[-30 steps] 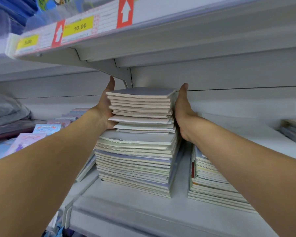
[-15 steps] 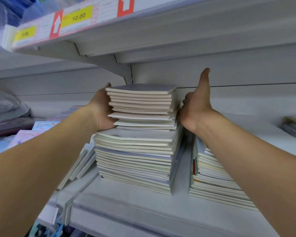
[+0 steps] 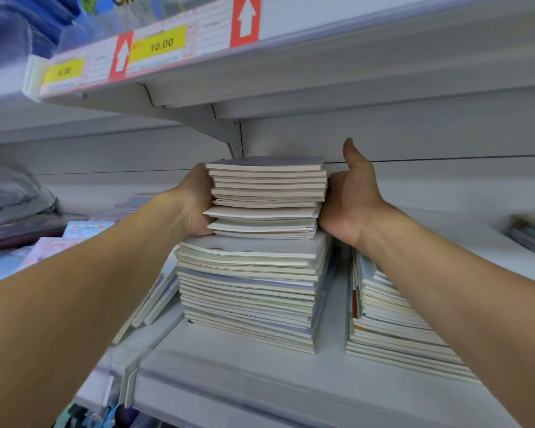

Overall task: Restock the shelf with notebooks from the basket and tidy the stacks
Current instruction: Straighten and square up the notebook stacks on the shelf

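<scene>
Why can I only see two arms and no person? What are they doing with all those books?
The camera sits on the person's head and looks forward and down, so you see only their arms, as if they were yours. The left hand and the right hand press on either side of the small notebooks at the top of a tall stack, squaring them up. The right thumb points up. The stack stands on a white shelf. Another stack stands to its right, and colourful books lie farther left. Above, a yellow price tag reads 10.00.
</scene>
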A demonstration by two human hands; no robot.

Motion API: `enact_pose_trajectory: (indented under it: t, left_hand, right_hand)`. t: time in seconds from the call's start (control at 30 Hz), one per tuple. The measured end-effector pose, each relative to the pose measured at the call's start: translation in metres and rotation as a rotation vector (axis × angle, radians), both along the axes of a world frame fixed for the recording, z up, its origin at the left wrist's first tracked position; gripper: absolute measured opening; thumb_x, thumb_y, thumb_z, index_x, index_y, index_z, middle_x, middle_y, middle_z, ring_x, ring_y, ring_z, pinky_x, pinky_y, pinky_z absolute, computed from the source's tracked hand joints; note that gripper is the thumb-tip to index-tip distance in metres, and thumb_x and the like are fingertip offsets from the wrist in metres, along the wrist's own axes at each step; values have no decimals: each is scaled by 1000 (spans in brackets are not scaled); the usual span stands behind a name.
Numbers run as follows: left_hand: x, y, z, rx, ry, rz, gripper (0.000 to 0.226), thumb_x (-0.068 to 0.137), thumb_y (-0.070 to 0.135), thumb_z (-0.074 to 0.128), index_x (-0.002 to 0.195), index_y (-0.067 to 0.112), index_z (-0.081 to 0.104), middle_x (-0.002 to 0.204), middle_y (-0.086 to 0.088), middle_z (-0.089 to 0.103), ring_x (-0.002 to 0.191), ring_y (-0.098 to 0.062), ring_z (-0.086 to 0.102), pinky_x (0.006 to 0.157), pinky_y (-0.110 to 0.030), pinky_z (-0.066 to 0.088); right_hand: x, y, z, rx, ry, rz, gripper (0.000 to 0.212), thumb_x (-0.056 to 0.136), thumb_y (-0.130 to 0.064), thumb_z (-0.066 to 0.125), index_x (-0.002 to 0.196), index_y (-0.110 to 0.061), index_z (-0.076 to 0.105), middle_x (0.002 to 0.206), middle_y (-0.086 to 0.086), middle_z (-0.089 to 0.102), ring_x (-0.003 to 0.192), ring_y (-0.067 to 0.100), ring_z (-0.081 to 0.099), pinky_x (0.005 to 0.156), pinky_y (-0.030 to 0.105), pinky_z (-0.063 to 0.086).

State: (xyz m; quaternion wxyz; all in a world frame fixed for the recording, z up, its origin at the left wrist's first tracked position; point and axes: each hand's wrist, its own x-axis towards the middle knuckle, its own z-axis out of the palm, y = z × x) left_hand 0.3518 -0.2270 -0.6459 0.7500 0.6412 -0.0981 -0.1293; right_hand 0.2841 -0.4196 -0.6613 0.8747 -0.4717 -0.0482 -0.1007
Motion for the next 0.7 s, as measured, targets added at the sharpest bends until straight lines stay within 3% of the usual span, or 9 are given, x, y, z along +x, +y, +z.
enact_pose_trajectory:
  t: [0.1,0.23,0.33,0.4,0.53,0.63,0.7]
  left_hand:
    - [-4,-2,4,29,-12,-46,47,91,40,45,54,16,63,65,-4,61,58,-23,62,66,-28,52]
    - [-6,-3,5,3,17,-40,57,93,50,44,53,14,63,62,-6,62,53,-23,62,65,-29,49]
    - [-7,-3,3,-26,35,2,65,92,64,38,66,12,67,64,-8,67,54,-24,66,61,-29,52]
    - [-6,-2,2,-47,38,19,70,89,73,35,80,13,69,74,-9,71,64,-26,69,67,-32,53]
    - [-9,1,1,-113,40,23,83,85,80,29,103,11,71,103,-14,74,87,-34,72,77,-40,53]
    - [-9,1,0,-136,42,-7,92,80,86,25,119,14,67,115,-15,70,102,-38,68,85,-44,53]
    - [-6,1,0,-144,50,-32,97,76,89,24,122,14,66,117,-15,69,106,-38,66,92,-48,51]
  right_hand:
    - [2,-1,-1,-43,4,3,84,94,-73,28,129,-4,61,121,20,69,114,35,66,92,44,53]
    - [7,-2,-2,-201,24,-8,93,88,-82,23,129,-8,62,121,16,70,113,32,68,103,46,49]
    - [11,-4,-4,-251,47,-28,95,86,-84,24,130,-9,62,120,15,71,111,32,68,106,47,48]
    - [10,1,-2,-228,64,-78,96,83,-87,26,129,-10,62,118,15,72,109,32,69,104,47,49]
    - [16,0,-2,-256,117,-177,131,48,-106,35,146,-20,50,126,12,69,109,32,69,105,45,49]
    - [5,4,1,-315,41,-181,103,76,-94,23,121,-16,72,111,13,75,104,31,71,99,42,54]
    - [4,1,-2,-289,-28,-156,90,87,-85,20,88,-18,80,84,6,77,82,23,75,75,27,59]
